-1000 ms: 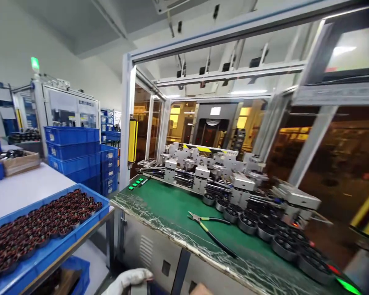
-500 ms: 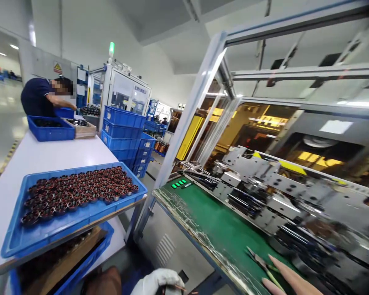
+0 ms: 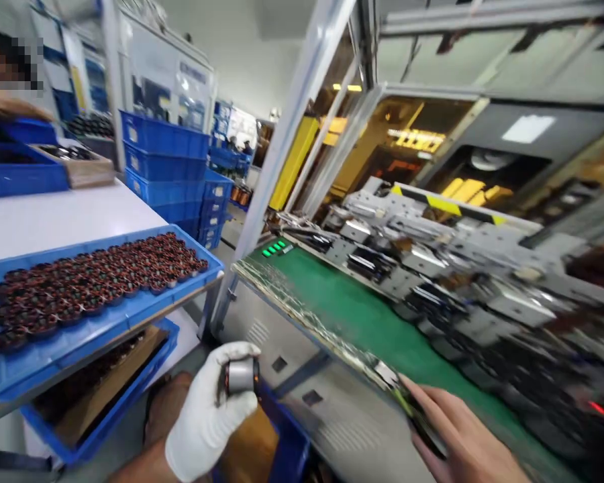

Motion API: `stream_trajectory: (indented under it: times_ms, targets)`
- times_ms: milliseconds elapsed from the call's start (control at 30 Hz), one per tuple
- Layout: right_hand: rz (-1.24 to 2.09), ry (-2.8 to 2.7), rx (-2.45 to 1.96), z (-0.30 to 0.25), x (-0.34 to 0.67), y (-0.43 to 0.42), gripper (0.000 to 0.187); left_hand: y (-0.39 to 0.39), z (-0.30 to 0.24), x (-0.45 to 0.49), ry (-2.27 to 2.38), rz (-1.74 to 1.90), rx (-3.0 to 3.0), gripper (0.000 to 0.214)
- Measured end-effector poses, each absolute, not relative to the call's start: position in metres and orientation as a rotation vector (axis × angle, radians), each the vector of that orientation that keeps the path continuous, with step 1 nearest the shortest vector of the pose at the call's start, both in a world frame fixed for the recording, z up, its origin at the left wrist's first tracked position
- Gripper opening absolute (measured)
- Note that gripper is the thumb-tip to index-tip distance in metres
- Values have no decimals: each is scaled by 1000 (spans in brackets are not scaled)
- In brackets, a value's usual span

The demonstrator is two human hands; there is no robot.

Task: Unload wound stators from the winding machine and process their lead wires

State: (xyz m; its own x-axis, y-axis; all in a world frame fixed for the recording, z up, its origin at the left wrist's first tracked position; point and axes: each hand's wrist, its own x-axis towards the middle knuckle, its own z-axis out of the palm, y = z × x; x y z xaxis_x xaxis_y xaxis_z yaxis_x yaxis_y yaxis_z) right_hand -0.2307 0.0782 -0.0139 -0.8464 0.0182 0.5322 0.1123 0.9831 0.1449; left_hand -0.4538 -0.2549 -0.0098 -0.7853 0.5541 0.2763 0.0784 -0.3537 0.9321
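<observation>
"What's in the left hand (image 3: 206, 416)?"

"A short metal cylinder (image 3: 241, 377) with a dark, orange-flecked end. The white-gloved fingers and thumb curl around it, in front of the gap between table and bench."

"And the right hand (image 3: 463, 433)?"

"Bare, its fingers wrapped on the pliers (image 3: 407, 404). They're blurred, so I can't tell how far apart the handles are. The nose points up and left, over the front edge of the bench (image 3: 322, 288); I can't tell whether it touches."

"What crowds the bench?"

"A machine (image 3: 443, 261) fills the back of its green top, with dark round parts blurred along the front. Over the far left corner, a slanting metal post (image 3: 292, 127) stands between the bench and a stack of blue crates (image 3: 166, 168)."

"On the left side?"

"A white table (image 3: 80, 213). A blue tray (image 3: 151, 306) reaches its near edge, packed with rows of coils (image 3: 101, 282). Lower down, a blue bin (image 3: 133, 396) has a strip of cardboard (image 3: 111, 386) lying in it."

"Anything by the knees?"

"Another blue box (image 3: 288, 424), just below the gloved hand, with something brown inside."

"Anyone nearby?"

"A person at the table's far end, partly out of view, beside a cardboard box (image 3: 89, 172)."
</observation>
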Motion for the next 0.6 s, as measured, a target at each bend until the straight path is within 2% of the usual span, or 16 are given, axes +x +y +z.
stream_trajectory:
  times_ms: [67, 200, 333, 600]
  targets:
    - [-97, -2524, -63, -12, -233, 29, 67, -249, -6, -451, 1577, 2235, 939, 44]
    - [442, -2486, -42, -33, -250, -68, 65, -237, -6, -444, 1530, 2259, 1156, 42]
    - [888, -2278, 144, -50, -262, -114, 72, -231, -3, -436, 1485, 2200, 1289, 42]
    - [1047, -2202, 148, -31, -265, -112, 81, -219, -2, -425, 1445, 2099, 1345, 43]
